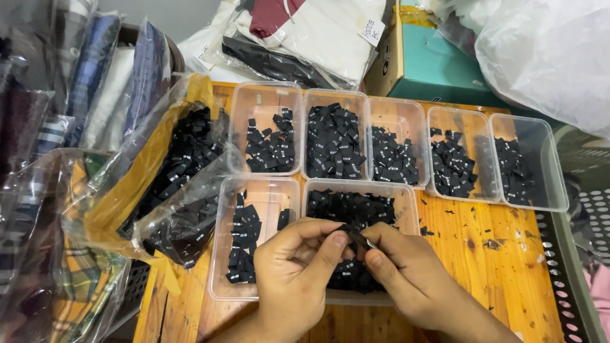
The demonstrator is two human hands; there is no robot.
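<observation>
Two hands pinch a small black fabric label (pixel 357 237) above a clear tub of labels (pixel 406 198).

The left hand (pixel 298 267) and right hand (pixel 406 270) meet over the tub's near half, thumbs and forefingers closed on the label, the other fingers curled; both hands hide the tub's front edge. Just left of the tub sits a second tub (pixel 264 190), its labels heaped along its left side. Behind it runs a row of five label tubs (pixel 394 108) on the wooden table (pixel 489 267). Farther left lies an open plastic bag of labels (pixel 181 171). Loose black scraps (pixel 489 243) dot the wood to the tub's right.
</observation>
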